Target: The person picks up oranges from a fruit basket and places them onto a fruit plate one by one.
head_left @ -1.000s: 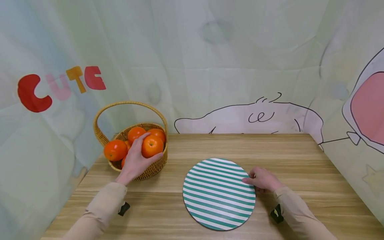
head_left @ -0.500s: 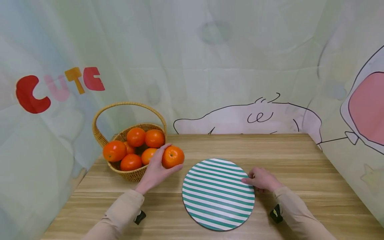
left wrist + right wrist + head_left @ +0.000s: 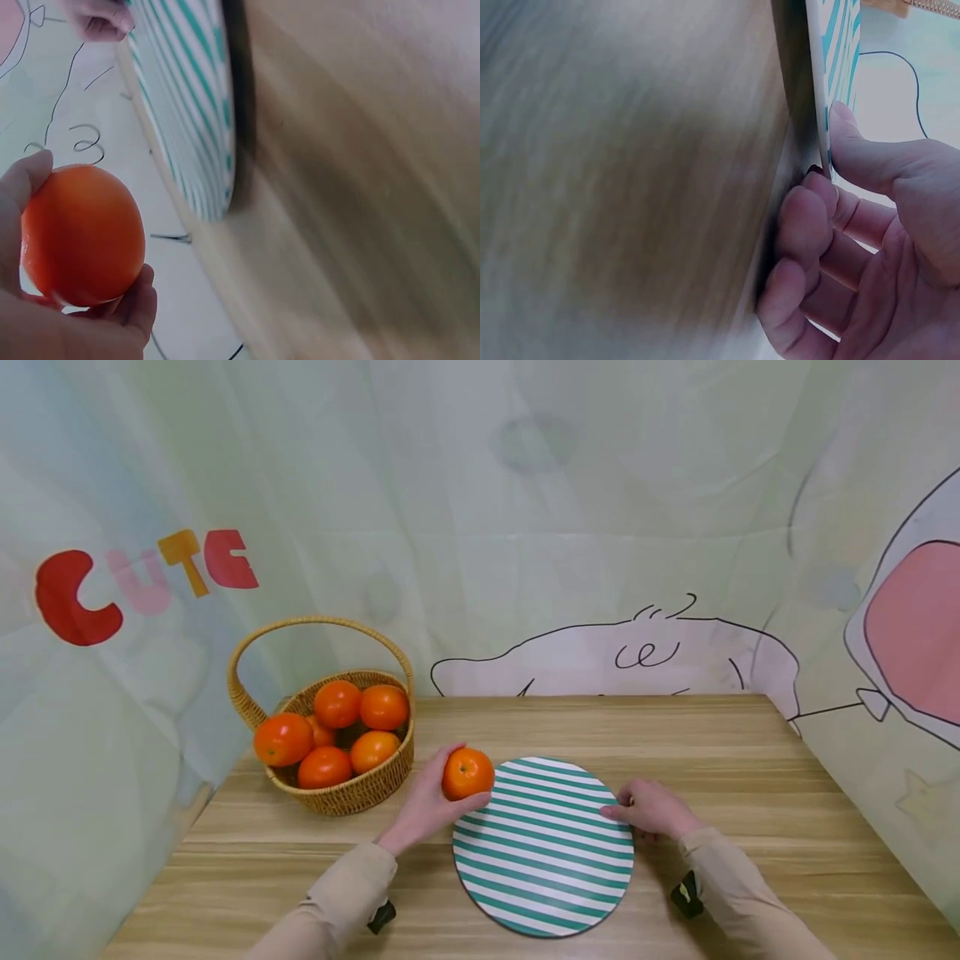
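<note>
Sleeves (image 3: 341, 893) of beige cloth occupy the near side, one on each forearm, with a small dark device (image 3: 382, 917) below the left cuff and a second dark device (image 3: 687, 896) by the right.

The right hand (image 3: 652, 808) pinches the edge of a round striped board (image 3: 543, 860), thumb on the upper face and fingers curled below the rim. Whether those fingers also bear on the desk (image 3: 750, 777) is difficult to judge, the right wrist view being dim and soft there. The board is striped green and white and lies in front of the person.

The left hand (image 3: 431, 806) grips one orange fruit (image 3: 468, 773) between thumb and fingers. The fruit is held off the desk at the board's far left edge; the left wrist view shows it apart from the board.

Farther off to the left, a wicker basket (image 3: 360, 797) with a tall arched handle (image 3: 322, 620) stands upright on the desk. Six similar fruits (image 3: 324, 767) are visible in it, one at the left resting high by the rim.

Behind the desk hangs a pale cloth backdrop (image 3: 450, 485), printed with "CUTE" lettering (image 3: 71, 602) at left and a pink balloon (image 3: 918, 627) at right.
</note>
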A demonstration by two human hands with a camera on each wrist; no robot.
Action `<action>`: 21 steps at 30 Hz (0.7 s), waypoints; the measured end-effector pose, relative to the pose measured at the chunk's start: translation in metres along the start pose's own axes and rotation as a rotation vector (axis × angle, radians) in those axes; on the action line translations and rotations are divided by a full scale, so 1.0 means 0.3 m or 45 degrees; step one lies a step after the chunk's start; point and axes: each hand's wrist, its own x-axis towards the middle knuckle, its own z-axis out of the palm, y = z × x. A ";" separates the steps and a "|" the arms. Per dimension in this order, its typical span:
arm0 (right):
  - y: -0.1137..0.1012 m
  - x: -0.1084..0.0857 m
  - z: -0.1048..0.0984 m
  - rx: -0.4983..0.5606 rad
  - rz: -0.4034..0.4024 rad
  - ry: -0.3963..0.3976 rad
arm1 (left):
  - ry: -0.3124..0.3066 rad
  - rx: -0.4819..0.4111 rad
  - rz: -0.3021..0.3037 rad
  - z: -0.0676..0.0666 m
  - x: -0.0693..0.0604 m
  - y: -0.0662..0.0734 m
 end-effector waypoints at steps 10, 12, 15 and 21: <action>0.009 0.007 0.008 -0.009 -0.005 0.012 | -0.131 -0.022 -0.076 0.090 0.008 -0.027; 0.010 0.007 0.007 -0.010 -0.004 0.013 | -0.145 -0.032 -0.073 0.103 0.011 -0.027; 0.010 0.007 0.006 -0.012 -0.002 0.013 | -0.164 -0.033 -0.073 0.122 0.015 -0.027; 0.009 0.007 0.004 -0.009 0.002 0.012 | -0.179 -0.045 -0.104 0.149 0.028 -0.029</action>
